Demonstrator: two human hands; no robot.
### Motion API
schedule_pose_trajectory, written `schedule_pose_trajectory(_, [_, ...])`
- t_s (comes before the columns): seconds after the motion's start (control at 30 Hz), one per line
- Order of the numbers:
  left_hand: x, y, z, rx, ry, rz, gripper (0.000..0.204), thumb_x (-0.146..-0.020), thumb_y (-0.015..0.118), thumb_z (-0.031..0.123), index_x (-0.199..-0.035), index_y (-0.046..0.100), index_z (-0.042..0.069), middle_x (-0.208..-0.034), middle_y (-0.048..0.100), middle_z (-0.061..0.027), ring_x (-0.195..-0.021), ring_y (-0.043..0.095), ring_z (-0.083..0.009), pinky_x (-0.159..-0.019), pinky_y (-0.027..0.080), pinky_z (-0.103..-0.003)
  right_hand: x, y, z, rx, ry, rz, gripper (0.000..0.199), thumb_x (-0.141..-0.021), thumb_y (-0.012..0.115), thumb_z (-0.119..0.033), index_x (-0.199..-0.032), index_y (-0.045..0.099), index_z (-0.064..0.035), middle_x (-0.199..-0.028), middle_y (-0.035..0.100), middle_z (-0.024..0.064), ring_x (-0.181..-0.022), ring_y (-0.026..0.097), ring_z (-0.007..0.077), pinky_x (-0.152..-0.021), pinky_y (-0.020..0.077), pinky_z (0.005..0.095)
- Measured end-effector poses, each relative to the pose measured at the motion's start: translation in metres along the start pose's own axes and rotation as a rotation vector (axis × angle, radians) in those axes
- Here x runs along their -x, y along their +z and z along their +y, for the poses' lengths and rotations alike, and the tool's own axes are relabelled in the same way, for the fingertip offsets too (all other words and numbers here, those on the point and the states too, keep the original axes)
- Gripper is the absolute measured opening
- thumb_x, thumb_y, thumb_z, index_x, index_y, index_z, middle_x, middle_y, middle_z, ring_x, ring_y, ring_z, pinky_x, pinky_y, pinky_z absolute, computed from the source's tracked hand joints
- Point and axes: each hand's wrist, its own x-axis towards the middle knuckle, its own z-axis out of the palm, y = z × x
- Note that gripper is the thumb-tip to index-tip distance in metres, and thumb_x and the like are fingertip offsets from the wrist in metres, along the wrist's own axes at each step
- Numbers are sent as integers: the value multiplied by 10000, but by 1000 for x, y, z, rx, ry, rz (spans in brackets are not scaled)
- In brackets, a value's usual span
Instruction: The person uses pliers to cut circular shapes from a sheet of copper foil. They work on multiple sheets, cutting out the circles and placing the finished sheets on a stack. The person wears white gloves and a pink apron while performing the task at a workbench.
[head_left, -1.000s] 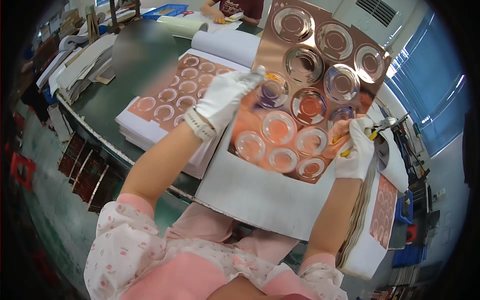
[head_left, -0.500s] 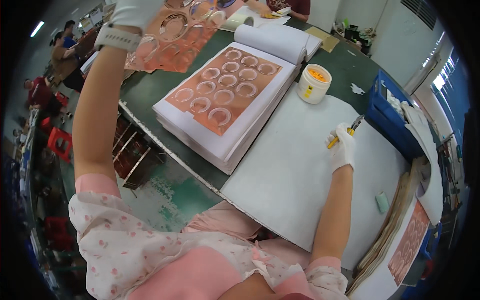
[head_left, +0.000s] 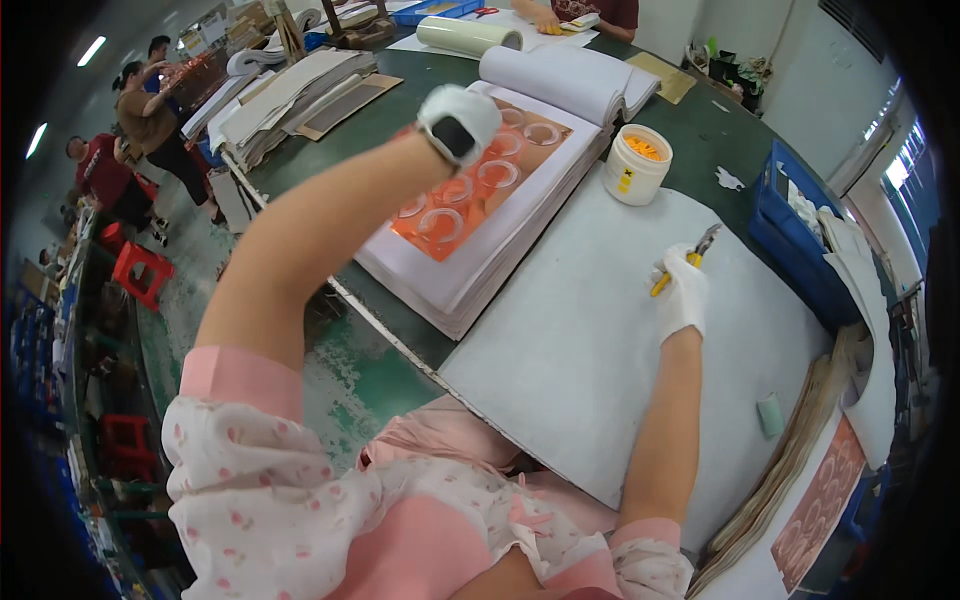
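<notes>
My left hand [head_left: 460, 118], in a white glove with a dark watch at the wrist, is over the far-left part of an orange sheet [head_left: 497, 175] printed with pale rings. Its fingers point away and are hidden, so their grip does not show. Beneath the sheet is a thick stack of white paper [head_left: 420, 272]. My gloved right hand [head_left: 683, 295] is closed around yellow-handled cutting pliers [head_left: 695, 260], their jaws pointing up and away. It rests above a large pale board [head_left: 560, 350].
A white jar [head_left: 636, 180] with orange bits stands beyond the board. At right are a blue bin [head_left: 795, 225], a green block [head_left: 770, 415] and piled sheets. A rolled sheet [head_left: 468, 36] lies at the back, near another person's hand [head_left: 540, 15]. More people stand far left.
My left hand has swung right and nearer, from the far left to over the paper stack. The sheet it held up no longer hangs there; the one on the stack looks deeper orange.
</notes>
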Motion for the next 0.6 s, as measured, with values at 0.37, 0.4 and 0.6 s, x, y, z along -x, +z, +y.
schedule_pose_trajectory(0.37, [-10,65,76,116,-205,-17,516,-734,507,110,-1057,384,-273,-700,575,-279,-600,610,-338,-437,473,-410,-2,5,6,-8,60,-37,107,-767,557,-67,-811,461,-78,-634,444,9,-503,439,95,-467,374,224])
schedule_pose_trajectory(0.4, [-10,68,76,159,-181,-44,517,-735,503,107,-1063,379,-273,-695,575,-276,-601,610,-343,-443,474,-414,-2,5,6,-5,64,-30,111,-763,561,-66,-813,462,-78,-634,446,9,-504,441,96,-468,375,224])
schedule_pose_trajectory(0.6, [14,26,85,182,25,-119,520,-761,470,98,-1107,337,-267,-673,569,-280,-629,605,-380,-477,478,-426,-4,5,8,58,71,13,105,-767,560,-83,-818,468,-75,-645,457,20,-512,448,107,-472,379,234])
